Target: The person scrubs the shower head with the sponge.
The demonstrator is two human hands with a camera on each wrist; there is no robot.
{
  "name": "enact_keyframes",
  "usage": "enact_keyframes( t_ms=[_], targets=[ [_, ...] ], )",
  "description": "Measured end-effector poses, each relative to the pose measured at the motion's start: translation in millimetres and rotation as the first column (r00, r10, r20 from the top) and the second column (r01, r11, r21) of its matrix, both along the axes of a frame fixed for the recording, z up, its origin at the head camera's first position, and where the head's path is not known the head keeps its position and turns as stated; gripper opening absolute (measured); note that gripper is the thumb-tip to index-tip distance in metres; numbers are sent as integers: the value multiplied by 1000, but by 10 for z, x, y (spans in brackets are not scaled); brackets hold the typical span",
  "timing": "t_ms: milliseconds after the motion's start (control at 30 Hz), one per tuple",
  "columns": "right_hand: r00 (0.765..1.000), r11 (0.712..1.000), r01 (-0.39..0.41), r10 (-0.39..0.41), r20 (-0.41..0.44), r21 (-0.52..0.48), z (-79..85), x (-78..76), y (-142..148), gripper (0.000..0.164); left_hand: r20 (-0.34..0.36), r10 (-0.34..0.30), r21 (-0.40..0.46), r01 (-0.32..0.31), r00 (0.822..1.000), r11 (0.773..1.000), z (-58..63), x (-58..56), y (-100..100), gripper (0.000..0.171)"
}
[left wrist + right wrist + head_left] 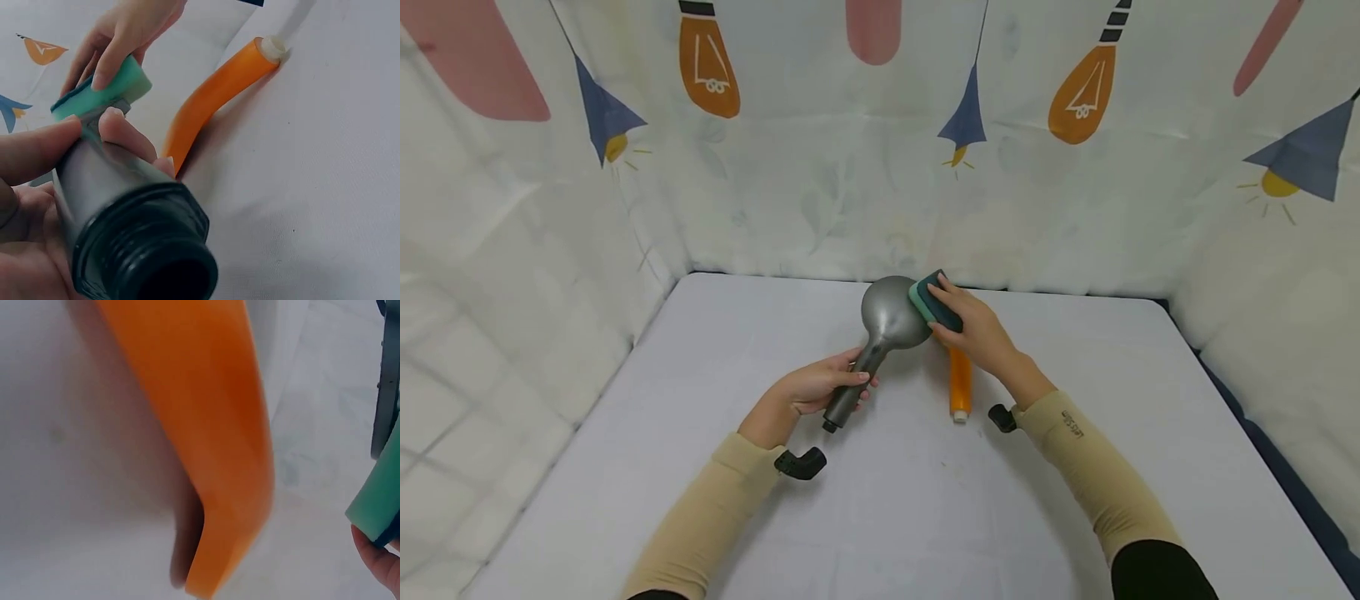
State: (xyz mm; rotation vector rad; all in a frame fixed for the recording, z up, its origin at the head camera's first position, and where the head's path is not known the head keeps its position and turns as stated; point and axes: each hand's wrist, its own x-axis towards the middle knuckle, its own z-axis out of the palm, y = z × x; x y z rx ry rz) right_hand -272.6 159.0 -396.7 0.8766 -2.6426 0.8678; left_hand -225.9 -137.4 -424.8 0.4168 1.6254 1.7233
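A grey shower head [891,315] is held up over the table, its round back facing the head camera. My left hand [823,383] grips its handle [119,181], and the threaded black end points toward the left wrist camera. My right hand [981,333] holds a green sponge [925,304] with a dark layer and presses it against the right edge of the round head. In the right wrist view only a fingertip and part of the sponge [375,500] show, beside the shower head's edge [387,387].
An orange tube-like object [960,383] with a pale end plug lies on the white table [880,517], just below my right hand. Patterned fabric walls [850,200] stand behind the table and at both sides.
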Motion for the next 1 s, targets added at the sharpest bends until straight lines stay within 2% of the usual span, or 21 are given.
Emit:
enact_keyframes(
  t_ms=[200,300,433,533,700,767,833,900,1000],
  targets=[
    [999,999,-43,44,-30,23,-27,27,-119,62,6,2,-4,-2,1000,1000,-5,23,13,54],
    [997,994,-66,69,-25,87,-40,77,-186,63,6,-3,-2,3,1000,1000,-20,25,17,52],
    [995,980,-63,77,-69,189,-40,146,-277,63,-1,-1,-1,1,1000,1000,-25,21,19,51],
    [984,963,-57,98,-145,262,-37,195,-345,62,2,7,0,-7,1000,1000,-28,17,24,52],
    [951,925,-91,191,-243,369,-39,219,-384,62,9,12,-12,-11,1000,1000,-38,31,32,56],
    [948,922,-117,215,-234,370,-35,185,-355,62,5,10,-16,-10,1000,1000,-38,40,33,56],
    [957,931,-133,210,-199,341,-21,135,-304,61,-3,6,-14,-6,1000,1000,-39,42,37,55],
    [974,948,-124,173,-149,292,0,88,-235,61,-11,-6,-3,6,1000,1000,-36,35,48,54],
    [994,973,-59,78,-80,223,42,41,-128,61,-22,-34,11,34,999,999,-24,22,74,55]
  ],
)
